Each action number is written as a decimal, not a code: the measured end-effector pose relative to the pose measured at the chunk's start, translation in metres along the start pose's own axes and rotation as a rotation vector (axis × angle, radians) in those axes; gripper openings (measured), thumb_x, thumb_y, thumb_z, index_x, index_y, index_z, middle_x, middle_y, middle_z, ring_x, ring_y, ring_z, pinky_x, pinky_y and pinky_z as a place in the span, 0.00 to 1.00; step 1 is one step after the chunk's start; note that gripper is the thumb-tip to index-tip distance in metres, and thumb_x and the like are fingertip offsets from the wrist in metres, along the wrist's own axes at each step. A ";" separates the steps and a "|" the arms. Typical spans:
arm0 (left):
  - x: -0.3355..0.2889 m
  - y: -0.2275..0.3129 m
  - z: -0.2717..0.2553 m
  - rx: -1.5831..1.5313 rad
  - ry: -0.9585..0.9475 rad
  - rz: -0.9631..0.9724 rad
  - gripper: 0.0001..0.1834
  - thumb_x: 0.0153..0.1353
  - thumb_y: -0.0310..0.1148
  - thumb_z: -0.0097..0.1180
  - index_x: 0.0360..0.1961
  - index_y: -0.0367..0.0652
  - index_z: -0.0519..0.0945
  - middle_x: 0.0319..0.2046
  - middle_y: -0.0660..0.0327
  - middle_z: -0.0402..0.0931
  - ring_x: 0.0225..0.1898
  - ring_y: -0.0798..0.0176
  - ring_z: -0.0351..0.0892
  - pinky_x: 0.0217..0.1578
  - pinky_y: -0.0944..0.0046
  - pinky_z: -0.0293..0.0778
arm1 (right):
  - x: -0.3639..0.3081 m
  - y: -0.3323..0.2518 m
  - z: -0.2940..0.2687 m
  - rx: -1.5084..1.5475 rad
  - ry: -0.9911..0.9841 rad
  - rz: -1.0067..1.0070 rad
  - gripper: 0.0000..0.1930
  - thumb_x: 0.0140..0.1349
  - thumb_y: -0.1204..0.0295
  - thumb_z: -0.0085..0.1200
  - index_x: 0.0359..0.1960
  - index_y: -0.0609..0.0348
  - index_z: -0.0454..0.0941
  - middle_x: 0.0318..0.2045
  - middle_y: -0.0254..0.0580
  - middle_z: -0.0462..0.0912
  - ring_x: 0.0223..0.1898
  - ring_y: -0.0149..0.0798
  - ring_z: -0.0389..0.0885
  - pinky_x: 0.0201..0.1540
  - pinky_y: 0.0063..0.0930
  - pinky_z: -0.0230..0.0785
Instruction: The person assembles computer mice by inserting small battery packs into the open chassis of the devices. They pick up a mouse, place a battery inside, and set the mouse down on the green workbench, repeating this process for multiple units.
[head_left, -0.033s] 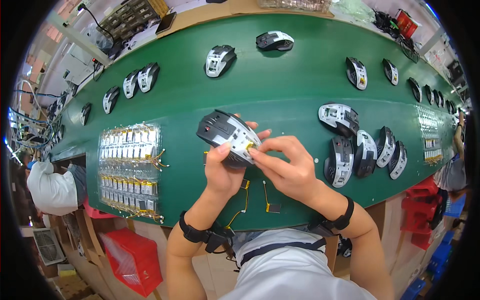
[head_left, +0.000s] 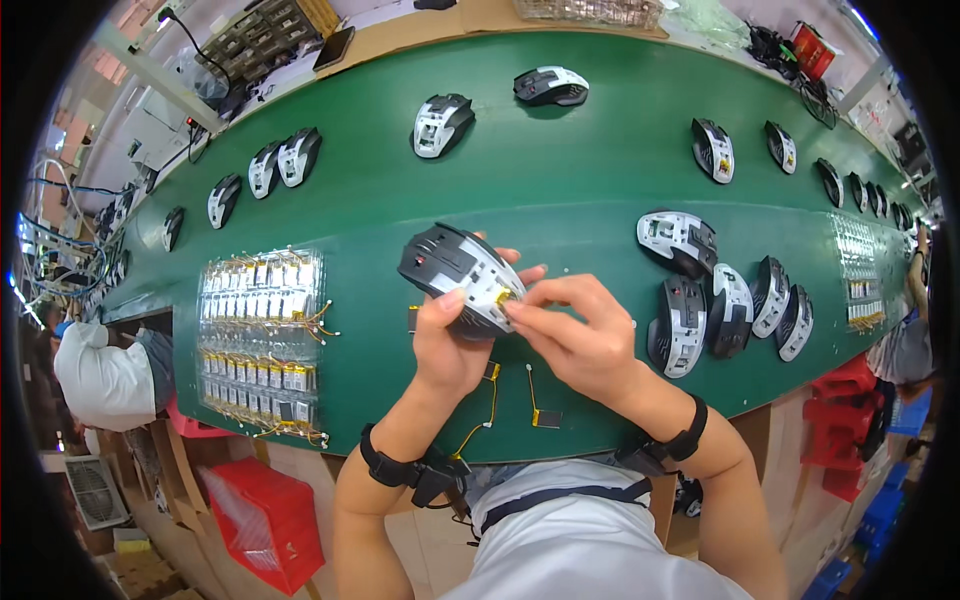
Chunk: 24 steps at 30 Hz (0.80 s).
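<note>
- Held mouse: black and white, tilted, at the centre of the frame above the green table, the largest thing here, which arches across the picture.
- Red crate: lower left, below the table's edge.
- Clear tray: left of centre, on the table, bearing rows of small wired batteries.
- Left hand: grasping the mouse from below, thumb on its near edge, fingertips showing past its far edge.
- Right hand: thumb and forefinger together at the mouse's lower right end; whether they pinch anything, I cannot tell.
- Five mice: right of centre, clustered on the table.
- Loose battery: below centre, its wire pointing up the frame.
- Yellow piece: on the held mouse, just beside the right fingertips.
</note>
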<state>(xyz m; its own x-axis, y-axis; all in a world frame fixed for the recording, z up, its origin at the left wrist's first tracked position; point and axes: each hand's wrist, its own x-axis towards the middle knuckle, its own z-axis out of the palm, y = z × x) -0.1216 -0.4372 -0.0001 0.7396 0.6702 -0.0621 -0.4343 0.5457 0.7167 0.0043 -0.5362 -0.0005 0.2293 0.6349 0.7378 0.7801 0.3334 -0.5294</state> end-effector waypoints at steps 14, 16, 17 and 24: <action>0.000 -0.002 0.002 0.095 -0.029 0.056 0.40 0.53 0.48 0.52 0.64 0.38 0.62 0.54 0.47 0.71 0.56 0.37 0.74 0.56 0.45 0.72 | -0.001 -0.003 -0.006 0.059 -0.059 0.138 0.12 0.44 0.79 0.69 0.32 0.57 0.84 0.33 0.37 0.80 0.36 0.43 0.82 0.35 0.31 0.73; 0.000 -0.002 -0.001 0.070 -0.007 0.044 0.39 0.53 0.48 0.51 0.63 0.38 0.63 0.54 0.48 0.71 0.56 0.36 0.74 0.57 0.44 0.72 | -0.002 -0.003 -0.005 -0.049 -0.122 0.004 0.16 0.43 0.79 0.67 0.38 0.57 0.84 0.37 0.36 0.78 0.35 0.42 0.79 0.34 0.32 0.73; 0.001 -0.002 -0.003 0.060 0.002 0.045 0.38 0.54 0.48 0.51 0.63 0.38 0.63 0.54 0.48 0.71 0.56 0.35 0.74 0.57 0.43 0.71 | 0.000 -0.005 -0.006 -0.091 -0.130 -0.031 0.17 0.43 0.79 0.66 0.39 0.57 0.83 0.37 0.36 0.78 0.35 0.41 0.78 0.34 0.33 0.73; 0.001 -0.002 -0.012 -0.023 0.001 -0.043 0.39 0.52 0.48 0.52 0.62 0.36 0.65 0.53 0.47 0.74 0.53 0.48 0.78 0.56 0.52 0.73 | 0.002 -0.003 -0.013 0.021 -0.158 -0.004 0.17 0.41 0.84 0.59 0.36 0.56 0.82 0.41 0.39 0.77 0.38 0.43 0.77 0.37 0.34 0.74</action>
<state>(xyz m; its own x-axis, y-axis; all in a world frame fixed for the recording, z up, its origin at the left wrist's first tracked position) -0.1258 -0.4321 -0.0099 0.7572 0.6464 -0.0935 -0.4137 0.5854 0.6972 0.0097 -0.5450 0.0076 0.1307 0.7345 0.6659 0.7682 0.3496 -0.5364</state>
